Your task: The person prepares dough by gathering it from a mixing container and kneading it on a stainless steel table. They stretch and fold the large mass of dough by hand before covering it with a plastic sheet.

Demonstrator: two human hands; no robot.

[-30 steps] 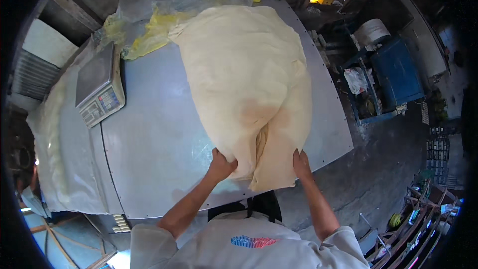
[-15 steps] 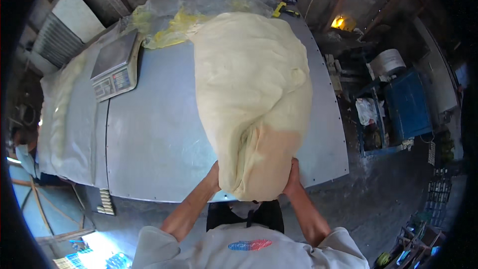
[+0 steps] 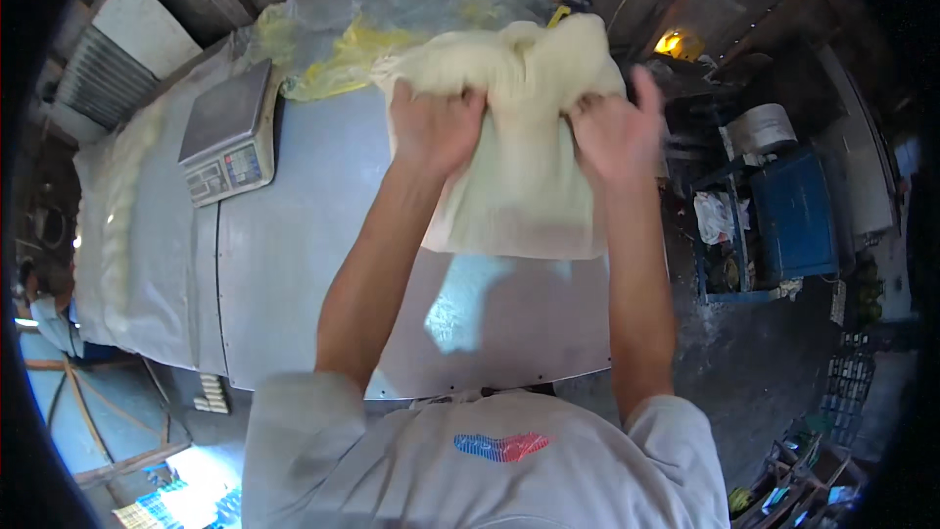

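A big slab of pale dough [image 3: 519, 167] lies on the metal-topped table [image 3: 294, 264], its far part bunched into thick folds. Both arms stretch forward over it. My left hand [image 3: 438, 127] grips the dough's left side, fingers curled into the fold and thumb lifted. On the right side, my right hand [image 3: 615, 132] is dug into the same fold, its fingers bent into the dough and its thumb sticking up, slightly blurred. The fingertips of both hands are partly sunk in the dough. The dough's near edge lies flat, short of the table's front edge.
A digital scale [image 3: 230, 132] stands to the left. Clear and yellow plastic sheeting [image 3: 362, 49] is heaped at the back. Further left, a plastic sheet covers a row of pale lumps [image 3: 122, 206]. A blue cabinet [image 3: 798, 211] stands on the floor at right.
My hands have moved from the dough's near end to its far part. The near end, which overhung the table's front edge, is now folded away from me, baring the tabletop.
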